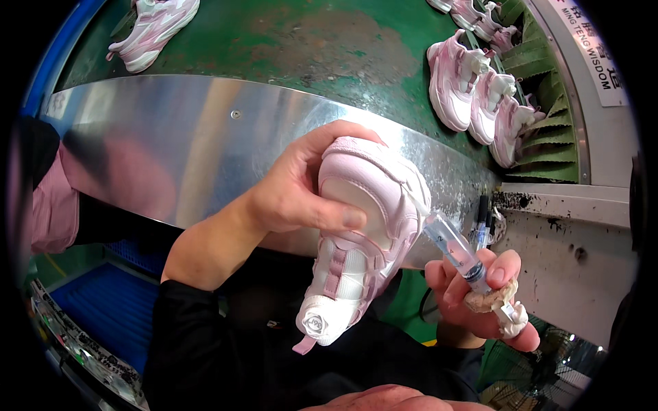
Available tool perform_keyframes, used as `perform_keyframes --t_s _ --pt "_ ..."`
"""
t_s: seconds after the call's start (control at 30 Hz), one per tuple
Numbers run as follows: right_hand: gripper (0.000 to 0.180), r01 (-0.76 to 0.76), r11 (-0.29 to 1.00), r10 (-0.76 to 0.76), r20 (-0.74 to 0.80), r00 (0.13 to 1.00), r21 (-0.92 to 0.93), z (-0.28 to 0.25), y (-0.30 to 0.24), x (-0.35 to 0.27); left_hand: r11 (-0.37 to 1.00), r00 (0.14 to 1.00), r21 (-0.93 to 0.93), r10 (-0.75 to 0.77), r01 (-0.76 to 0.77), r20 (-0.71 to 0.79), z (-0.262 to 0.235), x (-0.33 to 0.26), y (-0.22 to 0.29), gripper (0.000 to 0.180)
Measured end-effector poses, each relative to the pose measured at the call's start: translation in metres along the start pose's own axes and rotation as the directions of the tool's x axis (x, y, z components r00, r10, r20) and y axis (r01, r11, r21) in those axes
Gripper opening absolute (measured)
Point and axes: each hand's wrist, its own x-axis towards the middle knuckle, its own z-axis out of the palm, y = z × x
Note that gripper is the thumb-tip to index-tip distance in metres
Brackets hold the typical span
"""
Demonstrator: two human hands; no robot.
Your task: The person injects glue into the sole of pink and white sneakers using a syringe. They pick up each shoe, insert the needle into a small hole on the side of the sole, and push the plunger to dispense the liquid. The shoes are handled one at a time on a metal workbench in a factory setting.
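Note:
A white and pink sneaker (370, 219) hangs tilted above the bench edge, its toe up and its heel tab toward me. My left hand (295, 195) is wrapped round its toe end, thumb pressed on the upper. White stuffing fills the collar. On the other side, my right hand (473, 294) grips a clear syringe (452, 248) with a dark plunger seal. The syringe's front end is right at the sole's edge; whether it touches is unclear. Cream wrapping (495, 301) sits round the syringe's back end and my fingers.
Behind the metal bench edge (205, 137) lies a stained green surface (329, 61). Several matching sneakers (452, 82) stand at the right beside green strip flaps (548, 140); another sneaker (154, 31) lies far left. Markers (484, 219) stand near a white ledge (548, 205). A fan (534, 370) is lower right.

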Motion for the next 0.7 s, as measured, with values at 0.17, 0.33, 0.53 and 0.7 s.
perform_keyframes --t_s 0.17,0.33,0.53,0.7 --pt "0.08 0.063 0.998 -0.063 -0.006 0.998 -0.028 -0.004 0.005 -0.002 1.0 0.999 -0.01 0.022 -0.022 -0.037 -0.001 0.0 -0.004 0.074" --pt "0.084 0.095 0.995 -0.095 0.003 0.996 -0.021 -0.009 0.01 -0.004 1.0 0.998 0.006 -0.007 0.007 -0.067 -0.004 0.0 -0.002 0.076" --pt "0.084 0.136 0.991 -0.136 -0.032 0.99 -0.003 -0.016 0.019 -0.017 1.0 0.994 0.009 0.007 -0.007 -0.107 -0.007 0.0 -0.003 0.074" --pt "0.085 0.141 0.99 -0.14 -0.059 0.988 0.016 -0.024 0.026 -0.031 0.983 0.996 -0.183 -0.027 0.01 -0.09 -0.013 0.003 -0.009 0.068"
